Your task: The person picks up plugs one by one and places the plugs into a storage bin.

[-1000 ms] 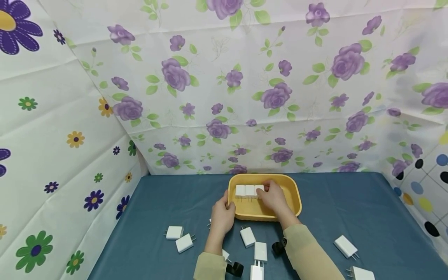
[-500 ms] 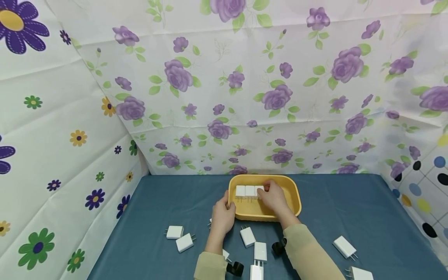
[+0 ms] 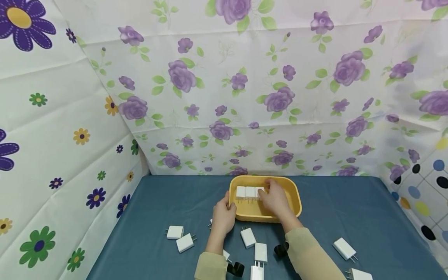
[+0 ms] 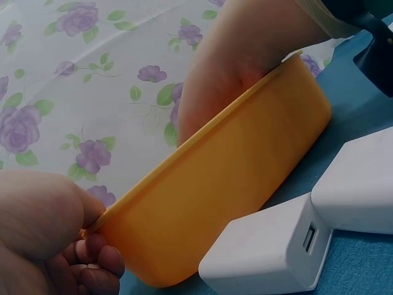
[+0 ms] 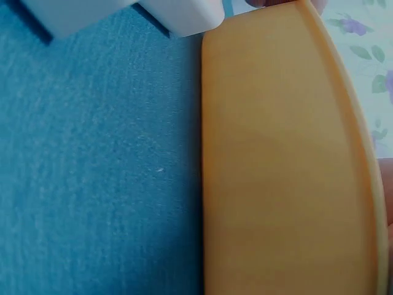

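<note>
A yellow plastic tray (image 3: pixel 295 194) stands on the blue cloth near the back wall. Inside, white charger plugs (image 3: pixel 245 192) lie in a row along its left part, prongs toward me. My left hand (image 3: pixel 224 216) grips the tray's left end; in the left wrist view the thumb laps over the rim (image 4: pixel 184 144) with the fingers curled beneath. Reaching into the tray, my right hand (image 3: pixel 275 199) holds the rightmost plug (image 3: pixel 259 191) of the row between thumb and fingers. The tray wall (image 5: pixel 282 153) hides most of that hand in the right wrist view.
Loose charger plugs lie on the blue cloth (image 3: pixel 168 202): a left pair (image 3: pixel 184 243), several in front of the tray (image 3: pixel 260 252), and two at the right (image 3: pixel 344 249). Some are partly behind my left arm. Flowered sheets (image 3: pixel 217 97) enclose the back and sides.
The camera view has tilted slightly upward. Both hands, the tray and the plugs keep the same places relative to one another.
</note>
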Available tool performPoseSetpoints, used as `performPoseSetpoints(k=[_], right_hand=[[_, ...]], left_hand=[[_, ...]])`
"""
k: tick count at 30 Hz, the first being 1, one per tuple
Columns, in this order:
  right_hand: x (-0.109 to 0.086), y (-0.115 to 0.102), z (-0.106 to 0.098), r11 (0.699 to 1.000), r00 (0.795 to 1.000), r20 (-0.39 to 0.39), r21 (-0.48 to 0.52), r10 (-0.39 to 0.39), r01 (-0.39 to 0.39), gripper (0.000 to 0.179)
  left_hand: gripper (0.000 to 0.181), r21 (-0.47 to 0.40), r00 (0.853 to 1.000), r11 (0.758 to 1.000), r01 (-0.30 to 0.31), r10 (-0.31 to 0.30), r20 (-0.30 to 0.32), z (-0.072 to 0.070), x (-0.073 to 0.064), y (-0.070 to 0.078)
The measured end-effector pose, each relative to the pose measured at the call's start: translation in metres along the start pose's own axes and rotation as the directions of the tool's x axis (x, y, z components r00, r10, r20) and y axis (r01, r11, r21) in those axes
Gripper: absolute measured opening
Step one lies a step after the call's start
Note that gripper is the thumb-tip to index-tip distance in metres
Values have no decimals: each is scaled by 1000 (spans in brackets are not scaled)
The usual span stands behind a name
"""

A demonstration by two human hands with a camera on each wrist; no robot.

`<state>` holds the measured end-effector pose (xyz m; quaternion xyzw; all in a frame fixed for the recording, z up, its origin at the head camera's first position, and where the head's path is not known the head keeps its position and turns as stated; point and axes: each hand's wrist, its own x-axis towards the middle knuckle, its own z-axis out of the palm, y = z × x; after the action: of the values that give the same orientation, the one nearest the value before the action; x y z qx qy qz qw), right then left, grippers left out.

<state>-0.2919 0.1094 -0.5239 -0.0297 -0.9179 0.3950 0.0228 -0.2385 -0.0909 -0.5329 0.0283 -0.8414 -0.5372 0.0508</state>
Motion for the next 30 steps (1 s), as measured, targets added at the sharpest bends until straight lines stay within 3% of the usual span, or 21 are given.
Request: performPoseSetpoints(k=[6, 11, 17, 24, 30], right_hand=[[-13, 1, -15, 999, 1000, 2, 41, -26, 26, 52], [-35, -4, -33, 993, 998, -4, 108, -55, 55, 52], [-62, -5, -57, 993, 998, 6, 103, -61, 60, 54], [-83, 19, -86, 996, 998, 40, 63, -58, 55, 57], [-93, 42, -114, 999, 994, 108, -44, 20, -16, 76]], left_hand=[[53, 1, 1000, 1000, 0, 0, 6, 0, -1, 0], [54, 7, 1000, 1000, 0, -1, 11, -1, 0, 0], [53, 11, 1000, 1000, -9, 8, 8, -2, 1, 1], [53, 1, 1000, 1000, 1, -1, 16, -1, 0, 1], [53, -8, 1000, 1000, 12, -12, 14, 0, 1, 1]])
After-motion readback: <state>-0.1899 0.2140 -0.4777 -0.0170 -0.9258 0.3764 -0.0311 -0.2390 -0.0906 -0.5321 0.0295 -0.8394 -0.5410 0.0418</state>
